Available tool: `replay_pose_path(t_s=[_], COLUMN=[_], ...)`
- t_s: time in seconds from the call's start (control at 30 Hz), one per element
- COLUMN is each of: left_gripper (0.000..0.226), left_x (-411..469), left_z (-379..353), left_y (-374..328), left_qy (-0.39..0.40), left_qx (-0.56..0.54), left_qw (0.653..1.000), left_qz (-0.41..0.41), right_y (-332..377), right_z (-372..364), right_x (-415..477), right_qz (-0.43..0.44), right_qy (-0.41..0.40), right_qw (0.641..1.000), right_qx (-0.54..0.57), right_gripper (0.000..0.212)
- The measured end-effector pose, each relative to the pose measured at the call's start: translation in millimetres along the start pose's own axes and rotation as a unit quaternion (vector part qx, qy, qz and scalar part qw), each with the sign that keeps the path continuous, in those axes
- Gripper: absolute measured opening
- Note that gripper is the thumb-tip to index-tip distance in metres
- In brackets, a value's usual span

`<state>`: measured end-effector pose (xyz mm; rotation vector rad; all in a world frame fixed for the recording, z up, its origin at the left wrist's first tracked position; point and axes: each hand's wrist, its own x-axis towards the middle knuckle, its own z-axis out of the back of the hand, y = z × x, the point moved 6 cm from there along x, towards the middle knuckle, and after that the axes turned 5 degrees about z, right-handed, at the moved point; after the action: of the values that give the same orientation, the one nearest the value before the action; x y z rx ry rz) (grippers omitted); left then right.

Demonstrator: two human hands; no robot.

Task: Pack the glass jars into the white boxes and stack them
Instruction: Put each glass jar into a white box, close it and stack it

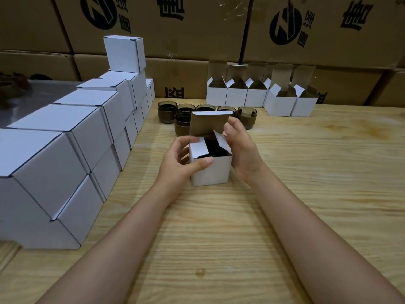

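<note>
Pale wooden table [306,194] with visible grain, backed by a wall of brown printed cartons [197,29]. At centre stands a small white cardboard box [211,171], lid flap upright, a dark glass jar [215,148] inside. The left hand [184,160] grips the box, thumb on its front face and fingers bending the left side flap inward; the right hand [240,148] cups its right side, fingers loosely curved. Behind the box: smoky round jars [185,110]. Behind and right: open boxes [258,95]. Left: closed boxes, stacked [65,150].
</note>
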<state>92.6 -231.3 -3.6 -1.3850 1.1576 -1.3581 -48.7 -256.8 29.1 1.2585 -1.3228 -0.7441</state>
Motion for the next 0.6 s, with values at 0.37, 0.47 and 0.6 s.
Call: replay_pose_path(t_s=[0.37, 0.47, 0.6], left_gripper=[0.061, 0.064, 0.065], left_x=[-3.6, -2.8, -0.9], left_z=[1.9, 3.0, 2.6], left_y=[-2.0, 1.4, 3.9], left_qy=[-0.014, -0.028, -0.022], left_qx=[-0.004, -0.038, -0.050], left_qw=[1.000, 0.999, 0.998], left_qz=[0.000, 0.014, 0.014], right_y=[6.5, 8.4, 8.2], right_z=[0.8, 1.9, 2.6], right_x=[-1.2, -3.1, -3.5], right_qz=[0.041, 0.048, 0.060], right_qy=[0.078, 0.087, 0.099], right_qw=[0.991, 0.991, 0.990], right_qx=[-0.103, -0.093, -0.083], right_gripper=[0.008, 0.010, 0.017])
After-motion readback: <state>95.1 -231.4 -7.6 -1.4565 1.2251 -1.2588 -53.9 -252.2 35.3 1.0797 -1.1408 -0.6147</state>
